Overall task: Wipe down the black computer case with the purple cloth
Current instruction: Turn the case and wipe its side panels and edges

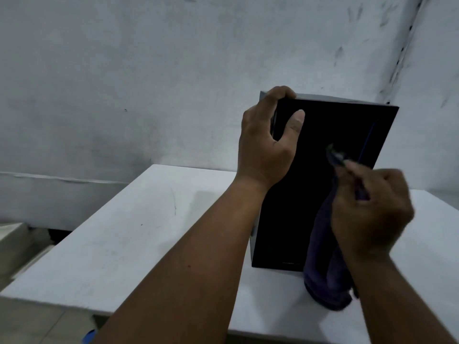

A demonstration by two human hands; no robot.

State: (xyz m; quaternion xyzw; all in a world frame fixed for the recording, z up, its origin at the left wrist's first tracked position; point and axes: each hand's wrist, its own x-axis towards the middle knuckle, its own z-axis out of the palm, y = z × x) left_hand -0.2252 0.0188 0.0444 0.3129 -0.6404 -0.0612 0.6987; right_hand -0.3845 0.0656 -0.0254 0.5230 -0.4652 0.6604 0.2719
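Observation:
The black computer case (323, 150) stands upright on the white table (139, 234), right of centre. My left hand (265, 145) grips its upper left corner, fingers curled over the top edge and thumb lying on the glossy front panel. My right hand (372, 209) is in front of the case's lower right part and holds the purple cloth (325, 264) in a fist. Most of the cloth hangs down below that hand to the table surface by the case's front bottom edge. The right hand is slightly blurred.
A grey-white wall (149, 70) rises behind the table, with a corner at the right. The table's left edge drops to a lower floor area with a pale block (15, 247). A small blue object (89, 335) shows under the table's near edge.

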